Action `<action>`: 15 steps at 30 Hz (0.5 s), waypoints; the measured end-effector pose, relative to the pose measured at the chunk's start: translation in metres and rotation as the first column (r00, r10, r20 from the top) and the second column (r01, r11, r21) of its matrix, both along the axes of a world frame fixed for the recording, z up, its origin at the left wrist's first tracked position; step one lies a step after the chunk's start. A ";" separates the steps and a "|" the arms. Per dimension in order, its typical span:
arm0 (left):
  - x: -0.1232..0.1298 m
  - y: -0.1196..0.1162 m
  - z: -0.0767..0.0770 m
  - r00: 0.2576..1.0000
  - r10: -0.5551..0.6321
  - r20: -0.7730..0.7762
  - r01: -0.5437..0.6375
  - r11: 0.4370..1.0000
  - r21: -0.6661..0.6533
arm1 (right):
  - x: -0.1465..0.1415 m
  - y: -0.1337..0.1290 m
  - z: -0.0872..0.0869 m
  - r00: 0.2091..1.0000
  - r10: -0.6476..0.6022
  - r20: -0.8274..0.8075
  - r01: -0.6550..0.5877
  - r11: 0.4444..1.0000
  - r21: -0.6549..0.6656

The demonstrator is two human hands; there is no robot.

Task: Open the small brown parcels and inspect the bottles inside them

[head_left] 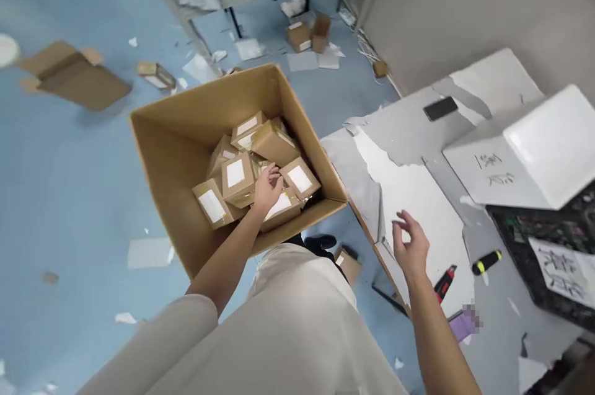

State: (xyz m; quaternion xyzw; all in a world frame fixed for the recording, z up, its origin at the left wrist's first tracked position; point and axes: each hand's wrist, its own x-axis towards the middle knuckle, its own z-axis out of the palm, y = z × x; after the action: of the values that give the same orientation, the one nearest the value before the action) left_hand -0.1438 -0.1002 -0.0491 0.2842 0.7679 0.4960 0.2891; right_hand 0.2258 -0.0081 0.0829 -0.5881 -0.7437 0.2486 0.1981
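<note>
Grip reads empty on both sides: left hand (268, 189) has fingers loosely curled, nothing visibly pinched, and right hand (411, 246) is half-curled in the air by the worktable (432, 193), also empty. Can't tell if the left fingertips touch cardboard. Small cartons (275, 143) sit in a loose, tilted pile inside the big open box (174, 165), left hand in among them. Judging by looks: each one light to moderate, contents and fragility unknown. Walls stiffish, should take a firm squeeze but could dent at mid-panel. Shiny tape (242, 199) on the edges probably slicker than bare board, same for the white labels (235, 173). Best hold: span two opposite sides near the corners, thumb against fingers, off the tape. Neighbours lean on each other, so pulling one may shift the rest.
</note>
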 end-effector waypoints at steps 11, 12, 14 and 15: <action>-0.081 -0.095 -0.037 0.907 0.412 -0.086 -0.421 0.885 -0.197 | -0.332 0.055 -0.092 0.720 0.633 -0.283 -0.692 0.631 -0.350; -0.086 -0.102 -0.047 0.899 0.424 -0.108 -0.437 0.869 -0.230 | -0.350 0.051 -0.113 0.741 0.602 -0.298 -0.666 0.600 -0.444; -0.094 -0.113 -0.071 0.872 0.477 -0.110 -0.485 0.812 -0.325 | -0.381 0.039 -0.154 0.811 0.503 -0.298 -0.555 0.504 -0.662; -0.098 -0.118 -0.083 0.849 0.523 -0.073 -0.509 0.774 -0.377 | -0.394 0.032 -0.174 0.845 0.456 -0.279 -0.487 0.442 -0.753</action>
State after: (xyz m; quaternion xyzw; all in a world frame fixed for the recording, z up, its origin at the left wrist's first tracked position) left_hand -0.2414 -0.2178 -0.1323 -0.0081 0.8924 0.4017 0.2055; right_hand -0.1678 0.0237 -0.0910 -0.3774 -0.6797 0.6102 -0.1525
